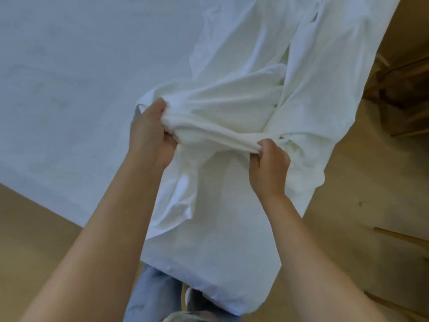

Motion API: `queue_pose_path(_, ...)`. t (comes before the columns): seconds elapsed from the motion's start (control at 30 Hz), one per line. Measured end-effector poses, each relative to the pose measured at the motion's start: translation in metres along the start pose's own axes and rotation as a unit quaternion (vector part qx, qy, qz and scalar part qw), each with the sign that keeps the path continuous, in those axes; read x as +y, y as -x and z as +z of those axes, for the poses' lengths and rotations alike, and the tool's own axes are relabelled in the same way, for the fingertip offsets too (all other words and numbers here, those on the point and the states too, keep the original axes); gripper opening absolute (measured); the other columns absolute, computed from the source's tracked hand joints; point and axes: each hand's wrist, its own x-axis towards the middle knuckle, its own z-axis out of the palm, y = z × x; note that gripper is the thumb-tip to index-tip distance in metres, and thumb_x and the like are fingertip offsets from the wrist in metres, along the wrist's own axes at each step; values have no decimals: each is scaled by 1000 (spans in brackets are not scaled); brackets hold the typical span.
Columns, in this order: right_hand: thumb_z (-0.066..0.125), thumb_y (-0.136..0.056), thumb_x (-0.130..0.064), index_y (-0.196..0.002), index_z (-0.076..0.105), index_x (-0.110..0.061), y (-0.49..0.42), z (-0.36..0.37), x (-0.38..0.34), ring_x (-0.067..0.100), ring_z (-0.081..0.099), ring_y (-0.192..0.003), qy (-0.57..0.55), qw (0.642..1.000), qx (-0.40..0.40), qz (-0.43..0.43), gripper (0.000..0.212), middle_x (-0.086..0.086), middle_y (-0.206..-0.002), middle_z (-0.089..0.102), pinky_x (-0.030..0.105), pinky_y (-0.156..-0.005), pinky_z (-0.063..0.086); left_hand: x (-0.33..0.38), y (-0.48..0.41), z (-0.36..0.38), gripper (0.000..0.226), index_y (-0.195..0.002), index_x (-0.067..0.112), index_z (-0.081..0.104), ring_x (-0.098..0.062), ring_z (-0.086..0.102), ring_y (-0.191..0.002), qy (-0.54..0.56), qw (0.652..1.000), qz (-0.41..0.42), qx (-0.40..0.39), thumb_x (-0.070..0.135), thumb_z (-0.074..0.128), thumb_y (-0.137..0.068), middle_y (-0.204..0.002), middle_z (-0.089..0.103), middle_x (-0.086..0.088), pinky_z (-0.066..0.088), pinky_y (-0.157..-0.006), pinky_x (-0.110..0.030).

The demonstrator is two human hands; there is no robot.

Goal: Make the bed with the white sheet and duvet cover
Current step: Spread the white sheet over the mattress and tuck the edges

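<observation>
Two bare hands grip a bunched white cotton sheet (232,117) in the middle of the frame. The left hand (148,133) is clenched on a gathered fold at the sheet's left end, fingers wrapped under the cloth. The right hand (269,163) is closed in a fist on a twisted rope of the same cloth, lower and to the right. The fabric is stretched taut between them.

The rest of the sheet trails in loose creases toward the upper right of the frame and spills over the corner of the white mattress (69,77), which fills the upper left and runs down to a rounded corner at lower centre. Whether the bundle is the sheet or the duvet cover is hard to tell from this blurred view.

A tan wooden floor (348,217) shows at the right and lower left. Brown wooden slats (404,94), possibly furniture, sit at the right edge. Blue jeans (153,293) and a shoe show at the bottom.
</observation>
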Motion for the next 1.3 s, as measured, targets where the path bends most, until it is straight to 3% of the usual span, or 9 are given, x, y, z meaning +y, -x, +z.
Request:
queue_pose_path(0.1,40,-89,-23,-79,42,-12,-2,-22,-56,23,44,-58,-124,991,9,-58,15,-7,-62,40,31,-54,29,7,-5,-2,42,-124,6,56,-25,67,-102,42,998,3,-49,37,50,-96,-114,68,-12,54,-86,-40)
queue_pose_path(0.2,44,-84,-21,-83,48,-14,20,-26,-102,17,39,-52,-150,972,10,-178,9,-4,-61,41,23,-47,26,-9,15,-2,53,-84,12,73,-18,68,-73,-106,971,-121,-180,50,38,-94,-77,69,-5,55,-66,-26)
queue_pose_path(0.37,65,-83,-24,-110,52,-12,20,-18,-62,14,50,-77,-191,967,-167,25,32,-10,-83,45,26,-64,39,-31,15,-27,12,-79,7,51,-26,59,-79,-124,968,-185,-114,5,39,-83,-80,56,-12,54,-68,-35)
queue_pose_path(0.5,67,-80,-24,-111,55,-11,35,-9,-34,17,51,-89,-195,967,-138,90,36,-4,-97,51,25,-73,41,-31,15,-34,16,-74,9,46,-24,54,-75,-81,976,-152,-136,-1,42,-62,-74,49,-8,45,-76,-37)
queue_pose_path(0.7,52,-86,-2,-94,60,-5,34,-26,-14,12,45,-72,-136,988,-9,76,11,-2,-82,50,20,-62,31,-1,6,-48,27,-89,11,61,-17,70,-81,-63,995,-39,-64,14,34,-94,-79,72,-1,58,-66,-33)
queue_pose_path(0.9,61,-84,-6,-86,55,-19,48,-33,-45,0,47,-66,-286,953,-89,49,15,-12,-75,52,10,-59,36,-41,45,-35,45,-113,11,58,-23,67,-92,-323,918,-181,-146,39,58,-79,-102,65,-10,56,-75,-37)
queue_pose_path(1.07,64,-82,-9,-85,53,-20,61,-29,-31,3,49,-67,-246,961,-112,56,15,-12,-73,52,14,-60,39,-50,55,-26,20,-85,5,57,-20,66,-75,-166,981,-47,-87,-3,39,-91,-79,64,-11,57,-73,-33)
queue_pose_path(1.17,64,-84,-12,-77,53,-13,62,-18,-6,14,50,-67,-177,974,-106,98,13,-3,-72,55,30,-62,41,-31,47,-34,29,-84,5,58,-20,66,-73,-64,995,-7,-75,-5,32,-89,-77,66,-8,56,-72,-36)
queue_pose_path(1.3,61,-89,-11,-72,45,-12,63,-18,-1,9,40,-57,-196,974,-65,97,23,-5,-63,46,23,-56,34,-25,44,-46,16,-100,14,59,-18,66,-87,-45,997,-44,-46,16,45,-94,-90,68,-3,56,-74,-33)
